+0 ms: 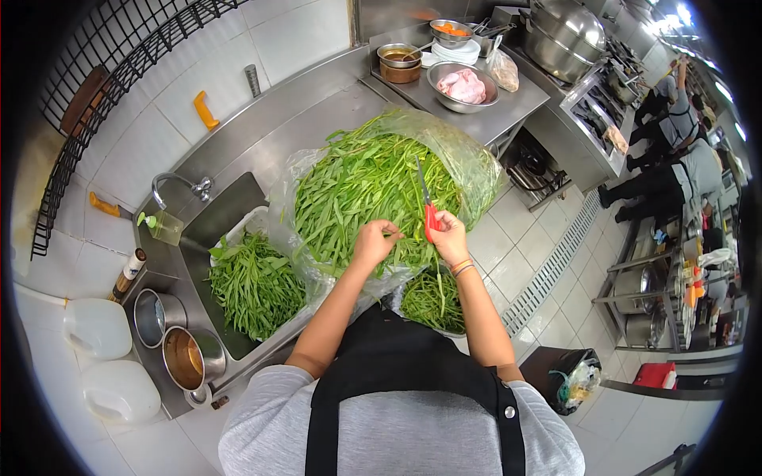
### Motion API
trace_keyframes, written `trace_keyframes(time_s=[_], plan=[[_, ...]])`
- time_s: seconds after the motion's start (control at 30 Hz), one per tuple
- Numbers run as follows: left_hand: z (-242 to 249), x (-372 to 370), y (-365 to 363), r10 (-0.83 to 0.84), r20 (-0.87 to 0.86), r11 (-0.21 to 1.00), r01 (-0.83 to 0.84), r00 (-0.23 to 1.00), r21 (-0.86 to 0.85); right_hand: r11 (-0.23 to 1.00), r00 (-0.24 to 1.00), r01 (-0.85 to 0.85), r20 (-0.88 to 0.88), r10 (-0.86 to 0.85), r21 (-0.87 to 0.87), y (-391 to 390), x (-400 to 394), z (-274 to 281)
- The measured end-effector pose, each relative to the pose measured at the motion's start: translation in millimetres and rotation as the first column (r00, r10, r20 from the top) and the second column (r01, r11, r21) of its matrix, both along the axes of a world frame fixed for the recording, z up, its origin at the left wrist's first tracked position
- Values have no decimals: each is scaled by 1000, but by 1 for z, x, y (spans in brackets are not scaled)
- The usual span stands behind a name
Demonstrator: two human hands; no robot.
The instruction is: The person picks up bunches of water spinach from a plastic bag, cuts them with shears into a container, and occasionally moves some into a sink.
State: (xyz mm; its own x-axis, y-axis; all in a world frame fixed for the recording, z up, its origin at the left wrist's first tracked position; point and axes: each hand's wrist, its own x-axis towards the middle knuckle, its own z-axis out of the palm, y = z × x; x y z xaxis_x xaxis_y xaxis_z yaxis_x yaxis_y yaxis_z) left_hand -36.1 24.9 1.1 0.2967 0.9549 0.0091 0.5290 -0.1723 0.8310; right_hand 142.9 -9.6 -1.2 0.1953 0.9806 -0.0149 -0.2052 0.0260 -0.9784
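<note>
My right hand grips a pair of scissors with red handles, their dark blades pointing away from me. Below it hang pale green stems. My left hand is closed, its fingers curled in a pinch over the greens; anything between them is too small to make out. Under both hands lies a big heap of long-leaved greens in a clear plastic bag. In the sink to the left, more leafy greens fill a white container. Cut stems lie in a container under my right forearm.
A soap bottle, a faucet and metal pots stand along the left. Back right, a steel bowl holds raw poultry. A bin is on the floor at my right. Other people stand farther right.
</note>
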Motion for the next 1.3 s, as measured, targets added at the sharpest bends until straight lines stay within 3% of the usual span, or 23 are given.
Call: trace_keyframes(time_s=[0.07,0.13,0.17,0.3,0.47,0.53,0.57,0.67,0.7,0.87,0.93,0.97,1.0,1.1,1.2,1.3], plan=[[0,-2,3,7,53,999,-5,999,-42,998,995,66,-77,-65,16,-8,9,4],[12,-6,5,85,316,875,81,945,-478,998,996,59,-74,-59,0,-17,21,4],[19,-7,7,119,311,801,94,943,-592,998,992,62,-105,-64,-28,-21,25,5],[30,-8,12,112,412,654,245,904,-716,993,985,105,-130,-110,-45,-26,31,8],[34,7,6,-9,501,632,394,865,-668,991,977,106,-178,-119,-85,-24,22,7],[39,16,2,-242,498,631,525,833,-571,975,946,108,-280,-161,-195,-23,10,19],[39,20,-1,-262,488,635,530,832,-563,989,931,74,-347,-115,-127,-21,7,19],[43,19,0,-212,407,729,421,889,-540,994,937,78,-336,-98,-73,-17,10,11],[50,15,1,-101,477,717,396,873,-573,996,925,76,-369,-90,-54,-16,10,14],[46,1,3,19,458,796,264,889,-545,989,895,150,-425,-139,-7,-14,8,23],[48,8,-7,-133,441,925,270,888,-265,981,872,192,-455,-180,-21,-16,4,34],[49,9,-12,-169,427,908,308,888,-282,979,868,205,-463,-178,10,-14,6,26],[48,16,-19,-230,411,933,320,882,-165,979,869,205,-463,-177,9,-12,5,23],[42,25,-30,-225,360,949,287,906,-131,977,852,214,-490,-184,4,-10,0,21],[30,28,-24,-193,345,953,259,919,-156,971,873,239,-444,-204,24,-13,3,28],[27,23,-22,-289,334,927,350,897,-136,977,973,208,-111,-201,53,-29,20,26]])
